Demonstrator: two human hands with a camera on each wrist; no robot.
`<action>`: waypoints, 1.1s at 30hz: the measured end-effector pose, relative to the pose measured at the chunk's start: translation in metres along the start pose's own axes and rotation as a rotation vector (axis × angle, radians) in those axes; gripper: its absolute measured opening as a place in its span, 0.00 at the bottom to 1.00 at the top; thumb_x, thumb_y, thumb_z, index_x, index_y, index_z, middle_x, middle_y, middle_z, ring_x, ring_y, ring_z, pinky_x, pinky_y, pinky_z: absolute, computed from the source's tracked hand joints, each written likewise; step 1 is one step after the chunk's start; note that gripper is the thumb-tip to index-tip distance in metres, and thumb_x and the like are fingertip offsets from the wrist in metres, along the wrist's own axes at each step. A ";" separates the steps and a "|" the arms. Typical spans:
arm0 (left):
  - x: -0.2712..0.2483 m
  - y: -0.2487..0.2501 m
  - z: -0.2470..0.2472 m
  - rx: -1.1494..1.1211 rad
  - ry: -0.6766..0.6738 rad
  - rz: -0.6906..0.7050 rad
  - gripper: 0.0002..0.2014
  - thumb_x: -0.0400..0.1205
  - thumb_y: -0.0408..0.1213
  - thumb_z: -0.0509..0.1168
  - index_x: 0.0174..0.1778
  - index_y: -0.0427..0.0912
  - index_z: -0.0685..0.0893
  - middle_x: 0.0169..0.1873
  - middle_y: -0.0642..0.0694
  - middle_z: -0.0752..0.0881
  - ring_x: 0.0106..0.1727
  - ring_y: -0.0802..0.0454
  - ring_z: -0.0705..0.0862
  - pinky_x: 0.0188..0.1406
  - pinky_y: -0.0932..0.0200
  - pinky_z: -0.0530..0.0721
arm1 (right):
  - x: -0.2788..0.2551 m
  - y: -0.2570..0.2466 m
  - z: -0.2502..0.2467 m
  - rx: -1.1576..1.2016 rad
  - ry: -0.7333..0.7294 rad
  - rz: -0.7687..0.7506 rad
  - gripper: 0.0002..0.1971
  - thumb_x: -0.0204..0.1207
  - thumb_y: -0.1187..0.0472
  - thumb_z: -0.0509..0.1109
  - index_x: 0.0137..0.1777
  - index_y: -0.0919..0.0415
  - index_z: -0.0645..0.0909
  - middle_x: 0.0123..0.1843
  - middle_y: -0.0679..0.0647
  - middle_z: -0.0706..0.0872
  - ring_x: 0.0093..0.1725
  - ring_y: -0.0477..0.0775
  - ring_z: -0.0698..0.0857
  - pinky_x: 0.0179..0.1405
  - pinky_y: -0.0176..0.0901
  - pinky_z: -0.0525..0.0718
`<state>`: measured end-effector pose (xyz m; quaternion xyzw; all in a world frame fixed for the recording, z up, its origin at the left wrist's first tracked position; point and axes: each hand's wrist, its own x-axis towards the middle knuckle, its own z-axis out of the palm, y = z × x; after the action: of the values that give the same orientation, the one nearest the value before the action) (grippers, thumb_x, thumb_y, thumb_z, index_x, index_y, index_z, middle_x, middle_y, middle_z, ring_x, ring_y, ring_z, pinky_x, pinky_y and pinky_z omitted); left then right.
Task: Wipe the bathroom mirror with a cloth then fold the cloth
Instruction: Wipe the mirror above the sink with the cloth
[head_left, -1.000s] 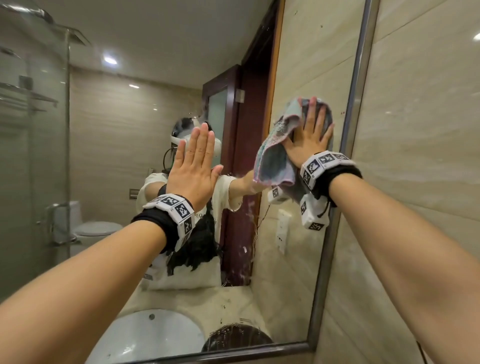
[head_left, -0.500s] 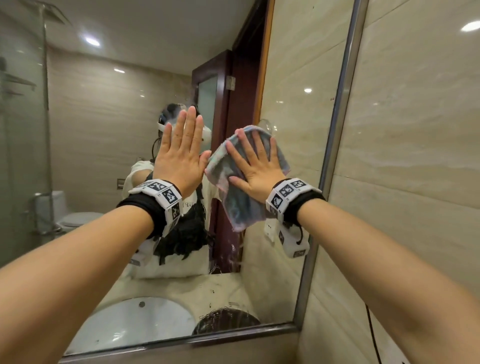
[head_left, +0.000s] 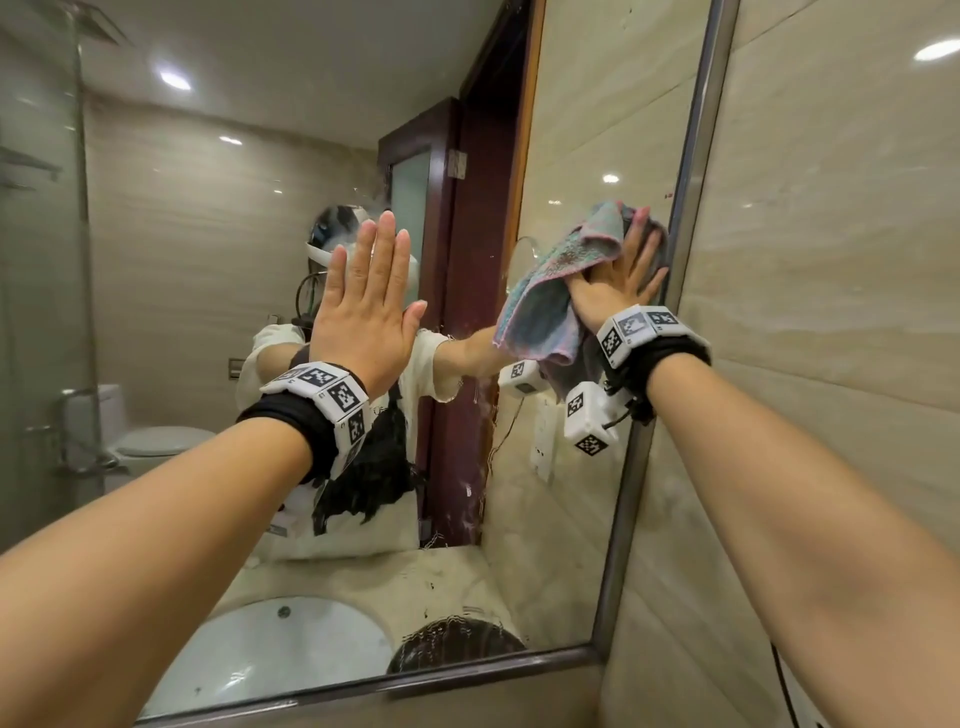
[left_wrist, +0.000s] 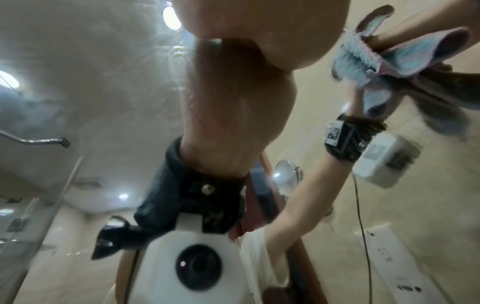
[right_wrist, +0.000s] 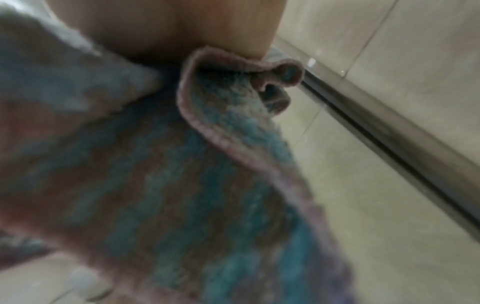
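A large wall mirror with a metal frame fills the head view. My right hand presses a blue and pink cloth flat against the glass, close to the mirror's right frame edge, fingers straight. Part of the cloth hangs loose to the left of the hand. The cloth fills the right wrist view, beside the frame. My left hand lies flat on the glass, fingers straight and together, holding nothing. In the left wrist view the cloth shows at upper right.
Beige tiled wall runs to the right of the mirror. The glass reflects a white basin, a toilet, a dark wooden door and the glass of a shower screen. Water streaks mark the lower glass.
My right hand has swept the cloth from the mirror's middle, beside the left hand, up and right to the frame edge. The left hand stays flat on the glass.
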<state>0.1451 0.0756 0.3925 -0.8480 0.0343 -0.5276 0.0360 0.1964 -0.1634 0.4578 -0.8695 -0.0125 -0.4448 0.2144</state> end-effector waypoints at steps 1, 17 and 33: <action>0.000 0.000 0.000 -0.003 -0.001 -0.001 0.32 0.85 0.51 0.35 0.77 0.39 0.27 0.80 0.41 0.32 0.81 0.46 0.32 0.80 0.46 0.35 | -0.002 0.003 0.001 0.003 -0.003 0.005 0.45 0.78 0.41 0.60 0.82 0.53 0.34 0.84 0.55 0.33 0.83 0.60 0.34 0.78 0.65 0.33; 0.000 0.002 0.001 -0.011 0.036 0.006 0.32 0.86 0.49 0.38 0.77 0.38 0.28 0.81 0.39 0.35 0.81 0.44 0.34 0.80 0.45 0.36 | -0.061 0.026 0.025 -0.132 -0.067 -0.001 0.43 0.81 0.45 0.58 0.82 0.60 0.33 0.83 0.61 0.33 0.82 0.64 0.33 0.80 0.61 0.33; 0.000 0.002 0.000 0.005 0.021 0.016 0.33 0.86 0.49 0.39 0.79 0.36 0.31 0.81 0.39 0.36 0.82 0.43 0.36 0.80 0.45 0.36 | -0.069 -0.035 0.033 -0.291 -0.124 -0.557 0.36 0.79 0.38 0.39 0.81 0.54 0.32 0.84 0.61 0.35 0.82 0.66 0.34 0.77 0.69 0.32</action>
<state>0.1453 0.0738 0.3923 -0.8420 0.0401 -0.5364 0.0420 0.1731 -0.1072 0.3996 -0.8796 -0.1995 -0.4297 -0.0435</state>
